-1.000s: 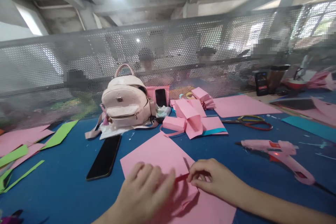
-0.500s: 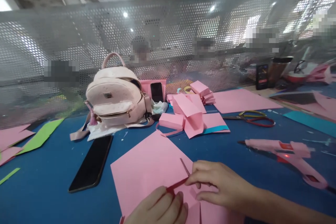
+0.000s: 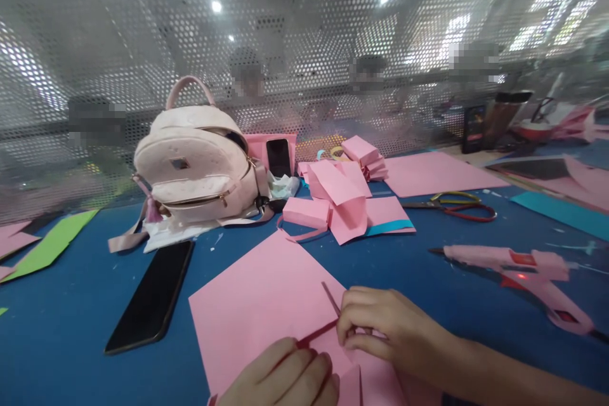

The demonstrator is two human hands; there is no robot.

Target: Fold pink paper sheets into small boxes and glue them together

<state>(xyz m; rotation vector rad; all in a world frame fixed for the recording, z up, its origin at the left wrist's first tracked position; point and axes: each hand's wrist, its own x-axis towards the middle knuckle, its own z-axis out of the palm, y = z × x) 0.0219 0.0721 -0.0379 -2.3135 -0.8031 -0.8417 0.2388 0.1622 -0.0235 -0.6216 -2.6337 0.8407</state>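
A large pink paper sheet (image 3: 257,295) lies on the table in front of me, with smaller folded pink paper (image 3: 340,361) over its near part. My left hand (image 3: 285,374) is closed at the edge of the folded paper, its fingers curled under and partly hidden. From the right, my right hand (image 3: 380,323) reaches in with its fingertips pinched together over the same paper. A thin dark-pink strip (image 3: 330,298), seen nearly edge-on, sticks out past those fingertips. Whether it is loose or part of the folded paper, I cannot tell.
A pink glue gun (image 3: 523,273) with a glowing red light lies right, below scissors (image 3: 457,206). A black phone (image 3: 150,298) and a pale pink backpack (image 3: 195,165) are left. Folded pink paper pieces (image 3: 347,203) lie ahead, before a perforated screen (image 3: 304,32).
My right fingertips have drawn closer together on the paper. My left hand stays nearly in place. The view has tilted down slightly and turned a little to the right.
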